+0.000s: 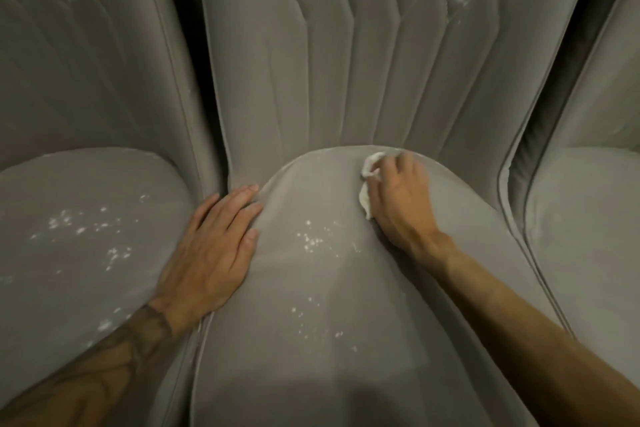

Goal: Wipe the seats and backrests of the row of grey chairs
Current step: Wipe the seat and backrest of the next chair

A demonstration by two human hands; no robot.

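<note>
While clutching the crumpled cloth [367, 184] in the right hand [398, 199] at the middle seat's [311, 315] far edge, sits far-right of the white specks [313, 239], so probably sweeps near-left; rests left hand [214, 253] flat at the seat's left edge.

One wide-angle camera, worn on the head, looked forward and down from close above the middle seat [311, 305], which filled the near centre. Its backrest [294, 62] rose across the far side. The left chair [79, 218] and right chair [588, 218] were cropped at the frame's edges, bent by the lens.
</note>
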